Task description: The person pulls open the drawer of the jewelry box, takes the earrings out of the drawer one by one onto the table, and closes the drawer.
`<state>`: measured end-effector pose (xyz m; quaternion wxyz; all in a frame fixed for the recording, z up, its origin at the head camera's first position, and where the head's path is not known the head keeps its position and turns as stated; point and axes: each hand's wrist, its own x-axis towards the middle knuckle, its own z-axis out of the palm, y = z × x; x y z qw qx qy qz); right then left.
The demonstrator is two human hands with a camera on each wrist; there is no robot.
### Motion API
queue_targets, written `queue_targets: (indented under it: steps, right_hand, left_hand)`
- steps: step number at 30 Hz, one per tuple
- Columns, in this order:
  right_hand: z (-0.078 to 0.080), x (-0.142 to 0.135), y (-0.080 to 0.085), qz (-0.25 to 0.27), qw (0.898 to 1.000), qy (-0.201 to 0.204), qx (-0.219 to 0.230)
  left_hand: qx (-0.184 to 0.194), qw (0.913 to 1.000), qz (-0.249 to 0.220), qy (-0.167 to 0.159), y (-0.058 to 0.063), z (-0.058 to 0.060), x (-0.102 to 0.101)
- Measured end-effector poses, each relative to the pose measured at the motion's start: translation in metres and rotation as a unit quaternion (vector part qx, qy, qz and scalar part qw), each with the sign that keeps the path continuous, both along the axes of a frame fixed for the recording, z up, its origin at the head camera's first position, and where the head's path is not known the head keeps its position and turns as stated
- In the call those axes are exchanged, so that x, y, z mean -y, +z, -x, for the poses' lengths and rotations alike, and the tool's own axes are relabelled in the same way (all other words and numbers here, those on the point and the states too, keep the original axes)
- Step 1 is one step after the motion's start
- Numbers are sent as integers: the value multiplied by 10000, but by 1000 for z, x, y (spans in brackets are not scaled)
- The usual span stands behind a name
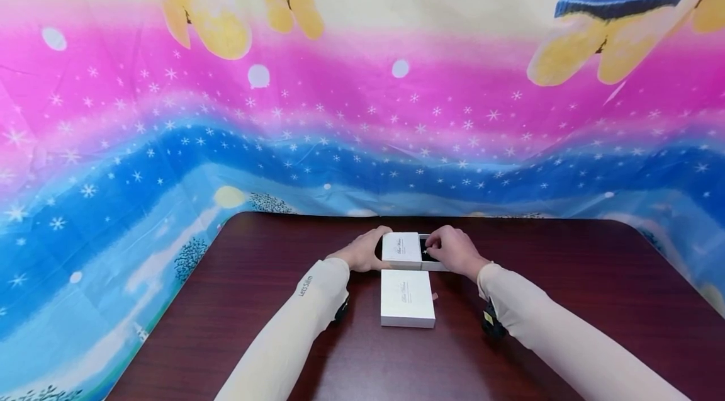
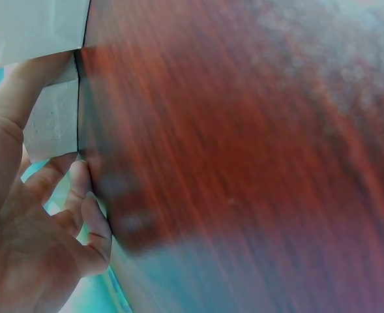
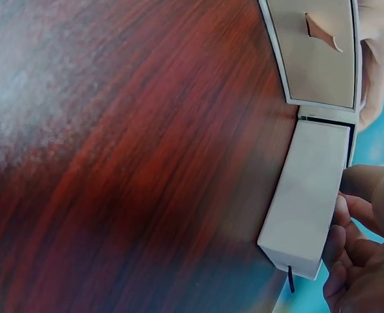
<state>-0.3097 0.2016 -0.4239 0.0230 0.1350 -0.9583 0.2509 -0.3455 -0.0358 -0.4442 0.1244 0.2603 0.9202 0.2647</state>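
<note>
A white slide-out box stands toward the back of the table, its printed sleeve [image 1: 401, 246] on the left and its drawer [image 3: 307, 189] pulled out to the right. My left hand [image 1: 365, 250] grips the sleeve's left end, thumb along the front and fingers behind. The right hand [image 1: 455, 251] has its fingers bent over the drawer's black inside. Right at those fingertips shows a small shiny piece [image 1: 425, 252]; I cannot tell whether they pinch it. A dark pull tab [image 3: 291, 279] hangs from the drawer's end.
Nearer me lies a second white printed box [image 1: 405, 297], close in front of the first, with a pinkish ribbon tab [image 3: 323, 32] on its right side. Both stand on a dark red-brown wooden table [image 1: 238, 325]. A colourful printed cloth [image 1: 362, 105] hangs behind the table's back edge.
</note>
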Motion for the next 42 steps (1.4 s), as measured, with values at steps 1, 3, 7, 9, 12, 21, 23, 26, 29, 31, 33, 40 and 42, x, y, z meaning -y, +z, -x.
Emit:
queue_targets:
  steps: [1, 3, 7, 9, 12, 21, 23, 26, 29, 31, 33, 40, 42]
  right_hand:
    - [0, 0, 0, -38, 10000, 18, -15]
    - [1, 0, -1, -97, 10000, 16, -5]
    - [3, -1, -1, -221, 9998, 19, -2]
    - [3, -1, 0, -292, 9996, 43, -51]
    - [3, 0, 0, -463, 9986, 139, -218]
    - [0, 3, 0, -1377, 9862, 309, -865]
    - [0, 3, -1, -1541, 9816, 376, -1059]
    - [0, 3, -2, -1710, 9754, 500, -1300]
    - [1, 3, -2, -1898, 9675, 680, -1526]
    - [2, 4, -2, -2046, 9622, 767, -1628]
    - [3, 4, -3, -2190, 9575, 829, -1684]
    - [2, 7, -2, -2514, 9466, 945, -1783]
    - [3, 8, -3, -2554, 9455, 961, -1780]
  left_hand:
    - [6, 10000, -5, -2, 1, 0, 0]
    - [24, 10000, -11, -6, 2, -1, 0]
    - [16, 10000, -44, -32, 4, -2, 1]
    - [7, 10000, -69, -38, 4, -2, 1]
    - [29, 10000, -90, -28, 5, -2, 1]
    - [76, 9999, -139, -34, 6, -4, 1]
    - [86, 9998, -151, -44, 7, -5, 1]
    - [71, 9998, -154, -61, 7, -5, 2]
    - [54, 9999, -151, -64, 7, -5, 2]
    - [53, 9998, -155, -64, 7, -5, 1]
    - [65, 9998, -158, -60, 7, -5, 1]
    - [43, 9998, -176, -67, 5, -5, 1]
    - [45, 9998, -171, -63, 5, -4, 1]
